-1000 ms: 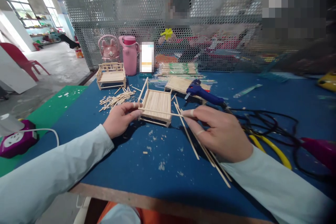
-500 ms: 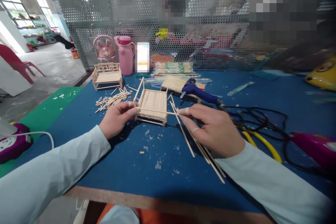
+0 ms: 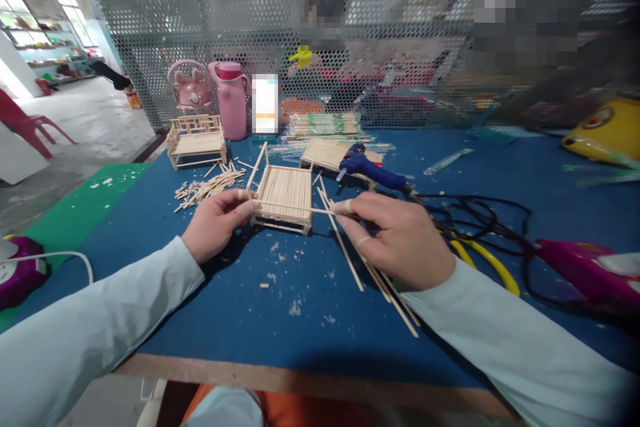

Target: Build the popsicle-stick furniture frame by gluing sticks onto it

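Observation:
A small chair frame of thin wooden sticks (image 3: 285,187) stands on the blue table, with a slatted seat and upright posts on its left side. One long wooden stick (image 3: 290,206) lies across the front of the seat. My left hand (image 3: 214,223) is closed at the stick's left end, by the front left post; whether it also grips the post I cannot tell. The stick's right end is pinched between thumb and fingers of my right hand (image 3: 395,237). Beneath that hand, several loose long sticks (image 3: 347,247) lie on the table, partly hidden.
A blue glue gun (image 3: 370,168) with black cable lies behind my right hand, near yellow-handled pliers (image 3: 493,267). Short stick pieces (image 3: 210,188) are heaped at left, before a finished small bench (image 3: 197,143). A pink flask (image 3: 233,103) and a lit phone (image 3: 265,103) stand behind.
The whole view has shifted slightly, so everything sits a little further left. Both hands keep their hold on the stick across the seat.

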Tool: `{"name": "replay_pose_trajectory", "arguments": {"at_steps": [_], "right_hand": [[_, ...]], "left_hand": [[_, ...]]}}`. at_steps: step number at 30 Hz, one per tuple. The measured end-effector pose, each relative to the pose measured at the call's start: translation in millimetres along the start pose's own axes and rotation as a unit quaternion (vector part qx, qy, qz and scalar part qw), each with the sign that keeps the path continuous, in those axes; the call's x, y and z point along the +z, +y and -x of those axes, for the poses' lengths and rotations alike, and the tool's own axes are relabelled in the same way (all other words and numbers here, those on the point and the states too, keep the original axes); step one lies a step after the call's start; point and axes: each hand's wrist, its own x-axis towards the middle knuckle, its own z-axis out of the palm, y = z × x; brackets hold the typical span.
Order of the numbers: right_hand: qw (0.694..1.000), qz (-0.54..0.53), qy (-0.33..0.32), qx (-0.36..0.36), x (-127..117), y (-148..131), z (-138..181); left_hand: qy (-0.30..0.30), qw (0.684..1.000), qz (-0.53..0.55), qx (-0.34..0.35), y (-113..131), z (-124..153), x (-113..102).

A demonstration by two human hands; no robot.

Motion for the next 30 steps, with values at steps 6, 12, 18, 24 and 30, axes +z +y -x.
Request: {"name": "replay_pose_trajectory", "arguments": {"at_steps": [6,12,18,24,30], "right_hand": [[1.0,0.009,-0.007,0.001,-0.5,0.1,-0.1],[1.0,0.027,-0.004,-0.012,0.4,0.1,-0.5],[0.998,0.059,0.005,-0.026,0.5,-2.0,0.0],[0.997,0.076,0.001,-0.034,0.2,-3.5,-0.2],[0.996,0.082,0.002,-0.04,-0.2,-4.0,-0.6]], "left_hand": [[-0.003,1.0,0.001,-0.006,-1.2,-1.0,0.1],[-0.011,1.0,0.003,0.001,-2.6,-1.1,-0.2],[-0.011,1.0,-0.004,0.008,-2.0,-0.8,0.5],[-0.006,1.0,-0.01,0.006,-0.7,-0.6,1.1],[-0.006,1.0,-0.022,0.016,-1.5,-0.2,1.3]]}}
